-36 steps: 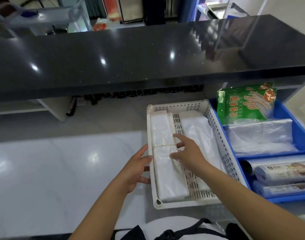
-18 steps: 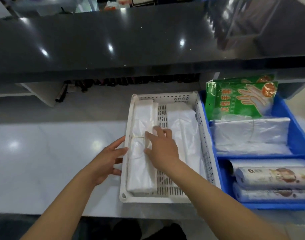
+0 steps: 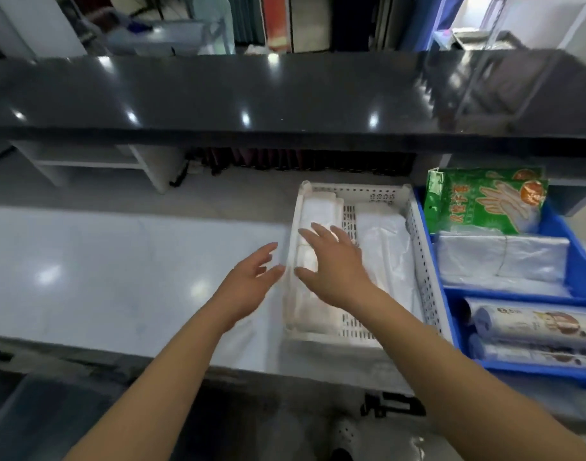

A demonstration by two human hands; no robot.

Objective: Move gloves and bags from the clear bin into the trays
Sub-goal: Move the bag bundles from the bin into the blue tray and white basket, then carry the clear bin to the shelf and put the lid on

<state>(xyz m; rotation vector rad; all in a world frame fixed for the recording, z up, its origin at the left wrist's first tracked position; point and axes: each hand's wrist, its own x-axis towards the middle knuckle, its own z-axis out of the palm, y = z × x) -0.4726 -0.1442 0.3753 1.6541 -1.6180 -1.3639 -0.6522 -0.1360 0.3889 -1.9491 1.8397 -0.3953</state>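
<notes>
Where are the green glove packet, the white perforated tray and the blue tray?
green glove packet (image 3: 484, 201), head view, middle of its printed front.
white perforated tray (image 3: 421, 261), head view, its right side wall.
blue tray (image 3: 504, 292), head view, the divider between its compartments.

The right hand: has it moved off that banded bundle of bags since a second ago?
Yes. The right hand has lifted, fingers spread, above the bundle in the white tray.
</notes>
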